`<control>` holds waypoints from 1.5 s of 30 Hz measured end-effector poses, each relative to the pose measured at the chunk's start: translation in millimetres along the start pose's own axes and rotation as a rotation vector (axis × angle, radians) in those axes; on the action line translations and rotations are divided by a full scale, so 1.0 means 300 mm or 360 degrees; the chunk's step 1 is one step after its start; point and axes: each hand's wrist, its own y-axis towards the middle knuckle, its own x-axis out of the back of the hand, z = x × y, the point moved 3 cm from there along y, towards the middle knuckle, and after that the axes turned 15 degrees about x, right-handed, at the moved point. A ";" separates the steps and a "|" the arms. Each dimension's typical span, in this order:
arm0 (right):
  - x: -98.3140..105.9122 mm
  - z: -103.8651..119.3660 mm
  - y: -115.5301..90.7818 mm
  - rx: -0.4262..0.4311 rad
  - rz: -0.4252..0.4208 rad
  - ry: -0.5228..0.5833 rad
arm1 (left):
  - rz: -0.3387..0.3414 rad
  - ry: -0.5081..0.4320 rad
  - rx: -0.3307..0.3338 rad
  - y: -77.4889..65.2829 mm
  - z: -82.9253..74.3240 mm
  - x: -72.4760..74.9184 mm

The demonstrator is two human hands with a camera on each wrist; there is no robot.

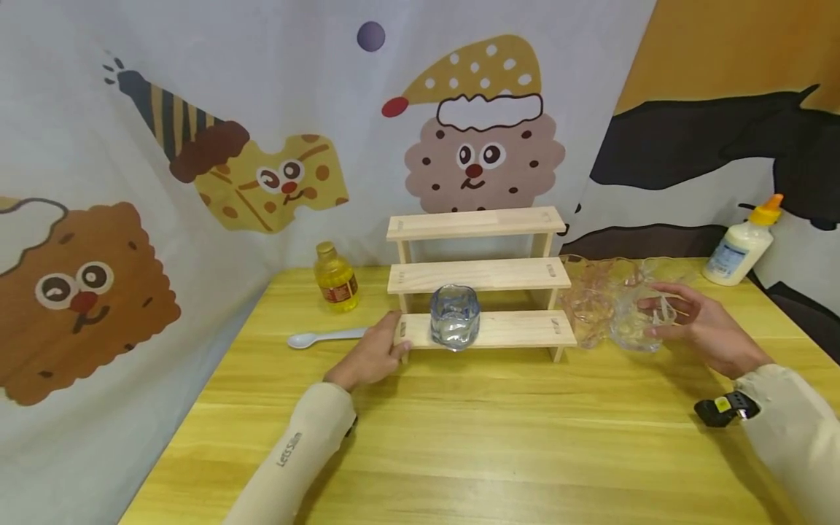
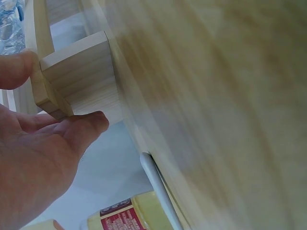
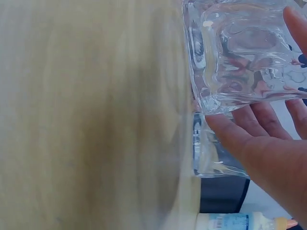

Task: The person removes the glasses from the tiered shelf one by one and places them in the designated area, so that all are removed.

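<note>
A three-step wooden display stand (image 1: 512, 329) stands against the back wall. My left hand (image 1: 372, 355) grips the left end of its lowest step, the thumb over the front edge and the fingers at the end of the board (image 2: 53, 104). On that step sits a bluish glass cup (image 1: 455, 317), upright. Right of the stand, my right hand (image 1: 705, 329) holds a clear glass cup (image 1: 633, 324) between thumb and fingers; in the right wrist view this clear cup (image 3: 240, 57) is close to the tabletop. Pinkish glass cups (image 1: 588, 310) stand beside and behind it, partly overlapping.
Behind my left hand are a yellow bottle (image 1: 337, 281) and a white spoon (image 1: 321, 337), its handle end hidden by the hand. A white glue bottle (image 1: 738, 251) with an orange tip stands at the back right. Printed cloth (image 1: 367, 109) hangs behind the wooden table (image 1: 485, 445).
</note>
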 end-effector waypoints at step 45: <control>-0.277 0.428 0.020 0.0599 -0.0110 -0.0910 | 0.0048 0.0024 -0.0017 0.010 0.004 -0.002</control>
